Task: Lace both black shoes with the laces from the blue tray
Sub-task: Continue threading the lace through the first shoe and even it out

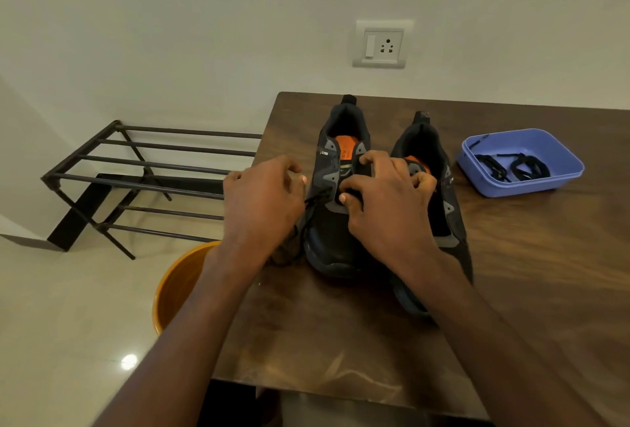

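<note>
Shoes (335, 195): L hand (262, 201) fingers pinch lace (308, 208), R hand (385, 201) grips tongue; tray (559, 154) nearby.

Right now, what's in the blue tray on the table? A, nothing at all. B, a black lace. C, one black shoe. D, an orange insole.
B: a black lace lies coiled in the blue tray, while both black shoes stand on the table beside it, the left shoe under the person's hands.
</note>
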A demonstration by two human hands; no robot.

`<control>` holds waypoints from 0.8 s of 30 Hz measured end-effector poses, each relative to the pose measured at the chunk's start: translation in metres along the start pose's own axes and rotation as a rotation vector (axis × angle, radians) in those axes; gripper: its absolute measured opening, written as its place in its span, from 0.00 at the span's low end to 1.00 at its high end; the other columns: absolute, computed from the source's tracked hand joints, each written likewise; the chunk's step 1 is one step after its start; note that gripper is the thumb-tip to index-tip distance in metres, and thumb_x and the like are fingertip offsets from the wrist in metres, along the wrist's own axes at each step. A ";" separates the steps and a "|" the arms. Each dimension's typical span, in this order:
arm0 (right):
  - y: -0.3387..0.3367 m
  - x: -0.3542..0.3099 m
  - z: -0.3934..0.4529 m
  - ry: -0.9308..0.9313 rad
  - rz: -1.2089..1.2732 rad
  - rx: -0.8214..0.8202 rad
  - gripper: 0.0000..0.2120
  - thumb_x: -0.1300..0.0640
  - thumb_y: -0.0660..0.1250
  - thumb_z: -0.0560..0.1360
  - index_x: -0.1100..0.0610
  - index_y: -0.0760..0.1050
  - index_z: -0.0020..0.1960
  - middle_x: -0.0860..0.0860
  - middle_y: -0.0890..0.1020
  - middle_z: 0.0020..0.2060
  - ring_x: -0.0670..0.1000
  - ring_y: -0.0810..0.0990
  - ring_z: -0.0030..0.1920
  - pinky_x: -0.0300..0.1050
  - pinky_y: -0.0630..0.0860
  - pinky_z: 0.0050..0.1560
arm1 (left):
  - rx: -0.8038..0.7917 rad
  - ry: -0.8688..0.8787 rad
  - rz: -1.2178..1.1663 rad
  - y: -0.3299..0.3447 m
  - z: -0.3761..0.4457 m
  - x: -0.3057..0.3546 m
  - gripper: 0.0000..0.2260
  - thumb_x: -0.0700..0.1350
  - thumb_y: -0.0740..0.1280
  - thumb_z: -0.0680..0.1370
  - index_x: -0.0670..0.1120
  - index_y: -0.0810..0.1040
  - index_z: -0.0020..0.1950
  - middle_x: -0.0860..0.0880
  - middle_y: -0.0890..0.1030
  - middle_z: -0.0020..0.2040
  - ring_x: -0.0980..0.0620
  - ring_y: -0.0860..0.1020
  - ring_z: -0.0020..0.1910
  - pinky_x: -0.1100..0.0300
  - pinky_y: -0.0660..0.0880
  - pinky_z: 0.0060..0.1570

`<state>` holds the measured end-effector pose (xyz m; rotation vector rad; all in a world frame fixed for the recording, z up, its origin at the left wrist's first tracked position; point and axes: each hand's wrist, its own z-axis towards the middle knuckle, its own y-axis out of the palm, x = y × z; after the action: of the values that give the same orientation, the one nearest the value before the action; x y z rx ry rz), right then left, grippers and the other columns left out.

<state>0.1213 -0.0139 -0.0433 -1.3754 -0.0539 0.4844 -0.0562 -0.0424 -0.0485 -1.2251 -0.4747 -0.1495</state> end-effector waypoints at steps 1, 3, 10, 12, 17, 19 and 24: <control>0.002 -0.002 -0.002 0.017 0.005 0.006 0.11 0.46 0.67 0.80 0.41 0.81 0.62 0.47 0.68 0.71 0.52 0.65 0.70 0.57 0.59 0.66 | -0.003 0.027 0.004 0.003 0.001 0.000 0.13 0.55 0.67 0.82 0.57 0.77 0.67 0.57 0.79 0.57 0.55 0.79 0.55 0.42 0.69 0.70; 0.006 -0.003 -0.005 0.035 0.023 0.036 0.11 0.46 0.68 0.80 0.42 0.81 0.61 0.47 0.69 0.68 0.51 0.66 0.68 0.54 0.60 0.63 | -0.047 0.114 -0.064 0.009 0.005 -0.001 0.18 0.54 0.68 0.82 0.58 0.74 0.71 0.55 0.74 0.69 0.54 0.73 0.67 0.43 0.62 0.75; 0.012 -0.001 -0.001 0.032 0.106 0.115 0.08 0.51 0.71 0.77 0.47 0.84 0.55 0.46 0.73 0.60 0.48 0.72 0.58 0.48 0.60 0.55 | -0.396 0.359 -0.249 0.020 0.012 -0.003 0.35 0.51 0.72 0.79 0.61 0.59 0.82 0.60 0.48 0.84 0.54 0.52 0.82 0.58 0.57 0.77; 0.012 0.004 -0.001 0.012 0.194 0.150 0.06 0.52 0.72 0.76 0.47 0.85 0.52 0.45 0.75 0.57 0.46 0.74 0.57 0.50 0.67 0.58 | -0.408 0.330 -0.201 0.021 0.014 -0.007 0.36 0.58 0.73 0.76 0.64 0.60 0.81 0.61 0.47 0.84 0.52 0.53 0.82 0.53 0.59 0.75; 0.008 0.014 -0.009 0.073 0.314 0.259 0.07 0.51 0.73 0.74 0.49 0.85 0.51 0.46 0.77 0.59 0.48 0.74 0.59 0.59 0.77 0.58 | -0.390 0.293 -0.232 0.021 0.018 -0.004 0.36 0.61 0.77 0.71 0.64 0.64 0.75 0.62 0.44 0.83 0.48 0.58 0.81 0.55 0.65 0.67; 0.008 0.010 -0.010 0.032 0.207 0.242 0.11 0.51 0.72 0.75 0.48 0.83 0.58 0.49 0.74 0.69 0.53 0.71 0.67 0.61 0.73 0.61 | -0.377 0.311 -0.249 0.021 0.019 -0.004 0.35 0.59 0.78 0.72 0.62 0.65 0.75 0.61 0.44 0.84 0.49 0.60 0.81 0.55 0.68 0.68; 0.008 -0.005 0.005 -0.017 0.061 0.058 0.12 0.49 0.71 0.77 0.46 0.81 0.60 0.44 0.62 0.79 0.51 0.59 0.78 0.64 0.62 0.71 | -0.374 0.375 -0.256 0.018 0.018 -0.004 0.38 0.53 0.77 0.75 0.59 0.62 0.80 0.65 0.45 0.83 0.54 0.64 0.78 0.54 0.73 0.70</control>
<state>0.1132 -0.0103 -0.0489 -1.3193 -0.0118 0.5450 -0.0586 -0.0199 -0.0610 -1.4560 -0.2785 -0.6996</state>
